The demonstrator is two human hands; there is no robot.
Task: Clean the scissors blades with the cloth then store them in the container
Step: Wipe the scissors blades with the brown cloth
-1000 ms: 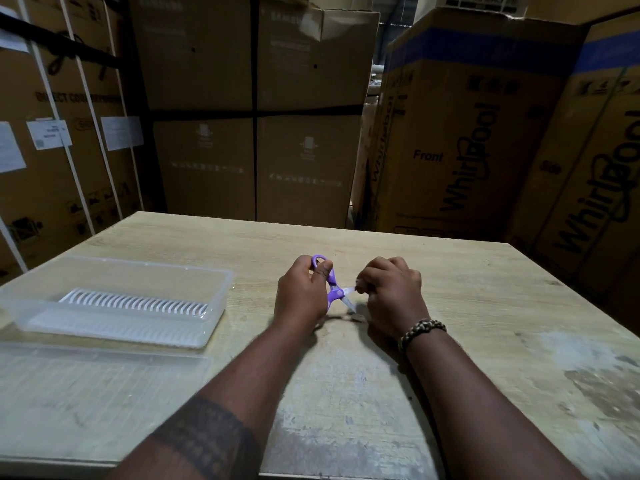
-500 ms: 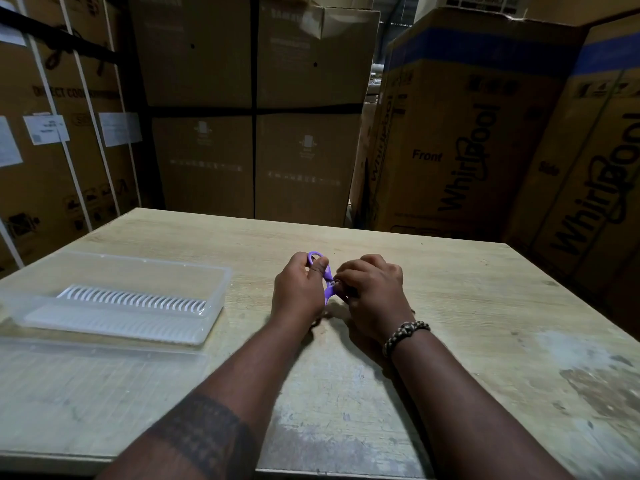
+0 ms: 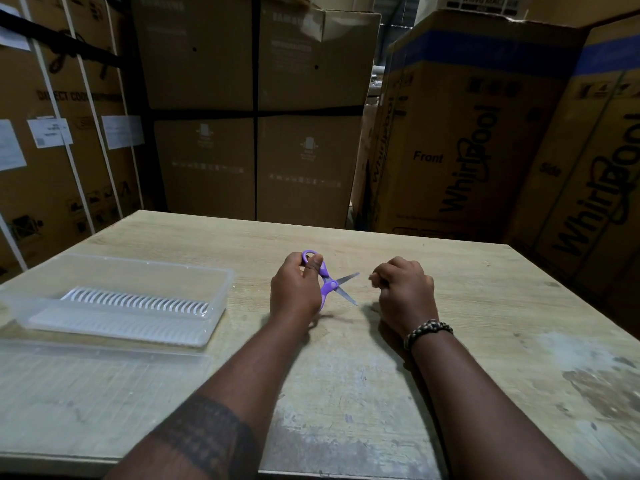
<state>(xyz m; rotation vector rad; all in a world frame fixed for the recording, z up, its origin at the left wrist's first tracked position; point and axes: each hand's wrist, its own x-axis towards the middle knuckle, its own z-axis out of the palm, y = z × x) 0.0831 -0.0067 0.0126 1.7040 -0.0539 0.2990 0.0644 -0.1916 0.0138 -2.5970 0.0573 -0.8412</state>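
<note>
The scissors (image 3: 329,285) are held just above the table (image 3: 381,393) by the left hand (image 3: 296,289), whose fingers and thumb are curled round the purple handle loops. The blades (image 3: 347,279) are spread into an X and point right. The right hand (image 3: 405,289) is closed into a fist just beside the blade tips and clear of them. A small pale scrap pinched at its fingertips is judged to be the cloth (image 3: 372,278); most of it is hidden.

Wiping appears to be the step in hand. Each blade should be wiped from pivot to tip, with the cloth folded over the blunt back so that the edge is never drawn toward the fingers. Both inner faces should be done with the blades spread, and the blades closed before storage. The handles should be held steady so that only the cloth moves.

The blades are thin, smooth grey metal tapering to points; the handles are glossy moulded plastic. The container (image 3: 224,296) stands open well to the left. It is of clear, slightly frosted plastic, shallow and rectangular with rounded corners, and a white ribbed insert (image 3: 138,301) lies on its floor. A flat clear lid (image 3: 104,375) lies just in front of it. The table top is pale wood grain, scuffed near the front edge.
</note>
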